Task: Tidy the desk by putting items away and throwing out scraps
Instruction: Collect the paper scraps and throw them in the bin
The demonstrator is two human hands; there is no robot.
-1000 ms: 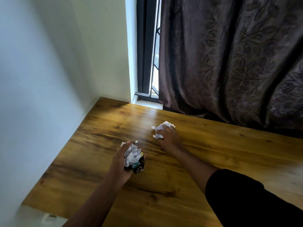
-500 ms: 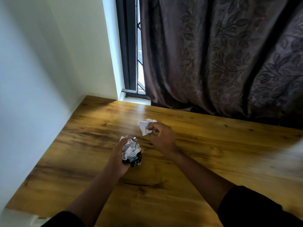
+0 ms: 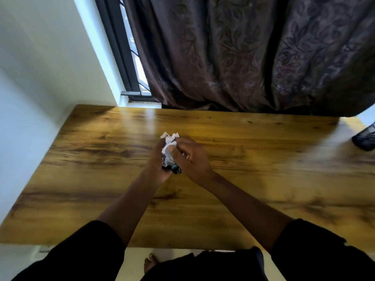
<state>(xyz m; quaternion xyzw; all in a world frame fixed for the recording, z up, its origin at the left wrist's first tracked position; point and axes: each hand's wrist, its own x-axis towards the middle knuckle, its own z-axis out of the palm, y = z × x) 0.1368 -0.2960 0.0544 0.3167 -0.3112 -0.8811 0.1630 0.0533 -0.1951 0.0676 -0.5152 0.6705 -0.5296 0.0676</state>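
Both my hands meet above the middle of the wooden desk (image 3: 101,159). My left hand (image 3: 157,161) grips a bundle of scraps (image 3: 175,169): white crumpled paper over a dark wrapper that pokes out at the bottom. My right hand (image 3: 190,157) pinches a white crumpled paper ball (image 3: 169,144) and presses it against the top of that bundle. The paper's upper edge sticks out above both hands. Most of the bundle is hidden between my palms.
A white wall bounds the desk on the left. A dark patterned curtain (image 3: 253,53) hangs along the back edge, beside a black window frame (image 3: 119,49). A dark mesh bin (image 3: 365,138) shows at the far right. My bare foot (image 3: 150,264) is on the floor below the front edge.
My right hand lifted the crumpled paper off the desk and carried it back to my left hand's bundle. The view swung right, revealing the mesh bin.
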